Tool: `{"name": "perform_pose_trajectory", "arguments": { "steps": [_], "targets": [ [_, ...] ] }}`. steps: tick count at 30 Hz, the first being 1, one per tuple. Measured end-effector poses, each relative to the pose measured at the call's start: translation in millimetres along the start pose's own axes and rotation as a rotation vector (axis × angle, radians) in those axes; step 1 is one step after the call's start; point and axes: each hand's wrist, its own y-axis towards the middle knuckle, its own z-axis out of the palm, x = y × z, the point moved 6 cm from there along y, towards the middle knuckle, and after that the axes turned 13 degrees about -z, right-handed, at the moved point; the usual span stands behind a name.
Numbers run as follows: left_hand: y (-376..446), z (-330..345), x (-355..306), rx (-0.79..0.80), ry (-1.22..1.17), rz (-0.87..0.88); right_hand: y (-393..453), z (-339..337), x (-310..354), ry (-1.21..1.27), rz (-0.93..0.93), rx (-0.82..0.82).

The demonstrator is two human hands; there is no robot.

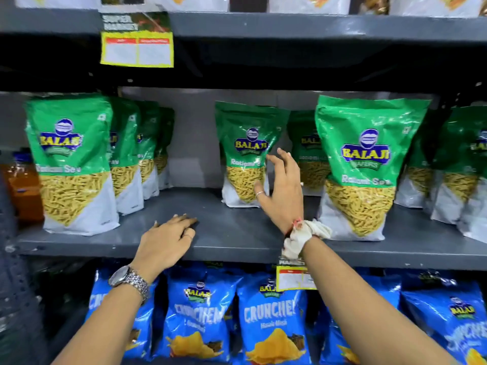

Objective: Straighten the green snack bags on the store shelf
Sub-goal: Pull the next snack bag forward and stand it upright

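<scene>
Green snack bags stand in rows on the grey middle shelf [232, 238]. A row of several starts at the left with a front bag [71, 159]. One bag [245, 154] stands set back at the centre, with another [308, 154] behind it to the right. A large bag [366, 164] stands forward on the right, more beyond it [463, 167]. My right hand [282, 191] is raised with fingers spread, just at the right side of the centre bag, holding nothing. My left hand [166, 243] rests flat on the shelf's front edge, a metal watch on its wrist.
Blue chip bags [271, 320] fill the shelf below. A yellow price tag [295, 276] hangs on the shelf edge by my right wrist, a larger one [137, 40] on the shelf above. An orange bottle [25, 191] stands far left. Bare shelf lies between the left row and centre bag.
</scene>
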Motion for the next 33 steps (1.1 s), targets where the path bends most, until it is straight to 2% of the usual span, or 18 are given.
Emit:
{"name": "perform_pose_trajectory", "arguments": {
  "steps": [4, 12, 21, 27, 33],
  "targets": [
    [8, 1, 16, 0.047, 0.060, 0.030, 25, 67, -16, -0.073, 0.156, 0.192],
    [8, 6, 15, -0.033, 0.099, 0.111, 34, 122, -51, -0.203, 0.444, 0.252],
    [4, 7, 14, 0.004, 0.063, 0.115, 22, 129, -45, -0.204, 0.446, 0.255],
    [5, 10, 13, -0.033, 0.081, 0.114, 17, 110, -29, -0.209, 0.454, 0.263],
    [3, 7, 13, 0.017, 0.105, 0.103, 4, 79, -2, -0.256, 0.439, 0.249]
  ]
}}
